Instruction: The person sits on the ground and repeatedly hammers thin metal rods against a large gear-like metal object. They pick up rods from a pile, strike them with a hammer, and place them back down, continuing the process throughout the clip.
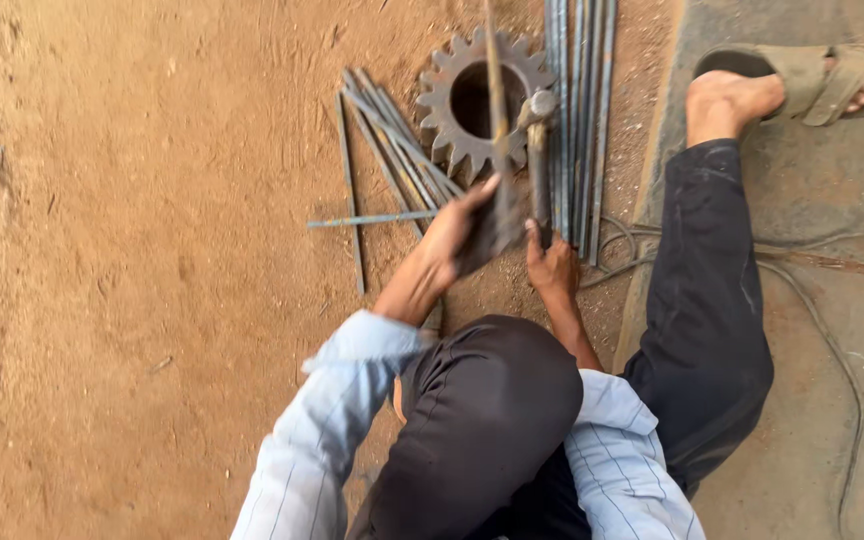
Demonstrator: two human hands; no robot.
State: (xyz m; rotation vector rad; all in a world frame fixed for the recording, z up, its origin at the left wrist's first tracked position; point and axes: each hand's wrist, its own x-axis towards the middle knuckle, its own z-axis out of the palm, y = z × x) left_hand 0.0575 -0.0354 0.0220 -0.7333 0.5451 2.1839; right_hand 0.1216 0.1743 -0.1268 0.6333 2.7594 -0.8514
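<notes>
Left hand (pixel 452 235) grips a thin steel rod (pixel 495 90) laid across the rusty toothed gear wheel (pixel 482 100); right hand (pixel 550 262) clasps a hammer (pixel 537 150) beside it. A glancing blow could likely hit fingers.

We wear a pale blue pinstriped long-sleeved shirt (pixel 332 420), dark trousers (pixel 702 330), and an olive strapped sandal (pixel 812 70) at upper right.

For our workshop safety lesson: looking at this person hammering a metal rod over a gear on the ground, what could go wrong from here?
1. The left hand grips the rod close to the hammer held by the right hand; a missed blow could hit fingers.
2. The sandalled foot lies near the loose rods; one could roll onto it.
</notes>
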